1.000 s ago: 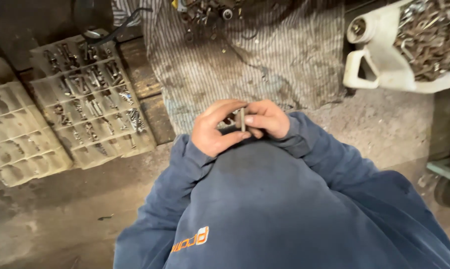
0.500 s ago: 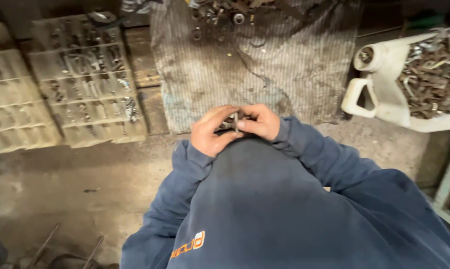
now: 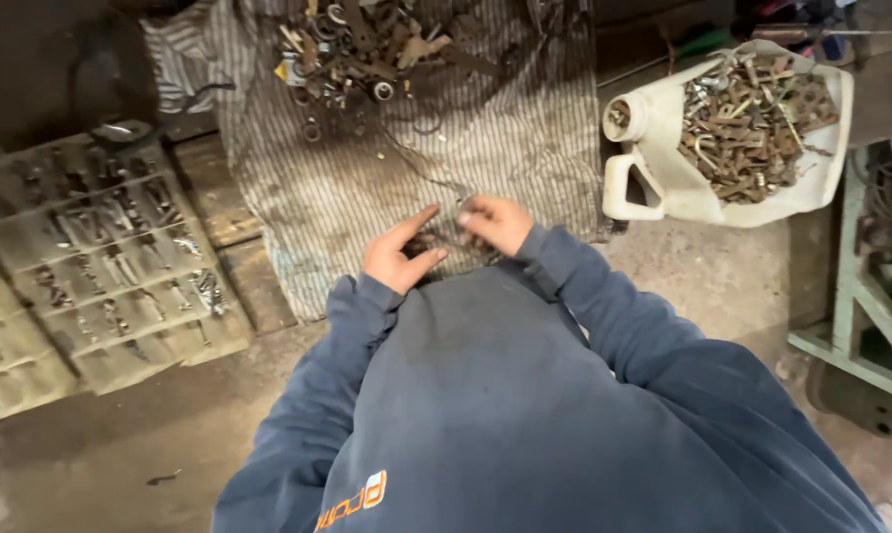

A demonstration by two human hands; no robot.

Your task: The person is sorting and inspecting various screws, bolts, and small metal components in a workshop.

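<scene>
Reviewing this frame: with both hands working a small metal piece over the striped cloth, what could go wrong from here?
1. The small dark piece sits between the left hand and right hand, mostly hidden; it may slip onto the striped cloth and get lost near the scrap pile.
2. The parts look rusty and sharp-edged, and the hands are bare, so a cut seems possible.
3. The cut-open white jug is heaped with metal and could spill if bumped.

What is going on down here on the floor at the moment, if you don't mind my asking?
A person in a blue sweatshirt has both hands together over a striped cloth. The left hand and the right hand work a small dark metal part between them; what it is cannot be told. A heap of metal scrap lies on the cloth. A cut-open white jug holds rusty pieces, and grey sorting trays sit left.
</scene>
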